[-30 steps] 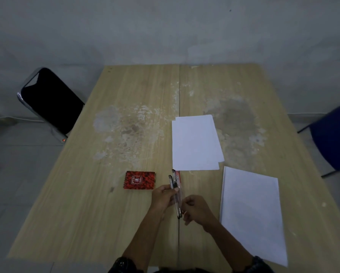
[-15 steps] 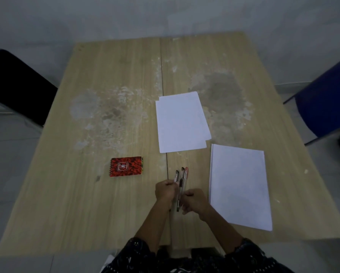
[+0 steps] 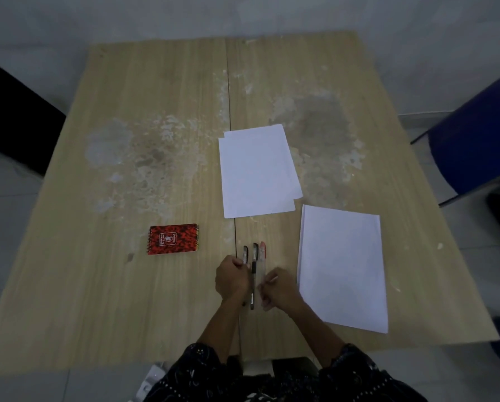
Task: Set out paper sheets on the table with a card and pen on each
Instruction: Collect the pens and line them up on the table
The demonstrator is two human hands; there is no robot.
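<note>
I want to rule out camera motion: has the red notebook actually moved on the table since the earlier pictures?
No. The red notebook lies left of the table's centre seam, below the worn patch, as before; only the camera shifted.

Both hands [image 3: 233,278] apparently gripping three pens [image 3: 254,268].

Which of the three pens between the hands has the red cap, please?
The rightmost pen, beside the right hand; the left pen and middle pen have black caps.

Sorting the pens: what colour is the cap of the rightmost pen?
Red cap, seen in the head view.
</note>
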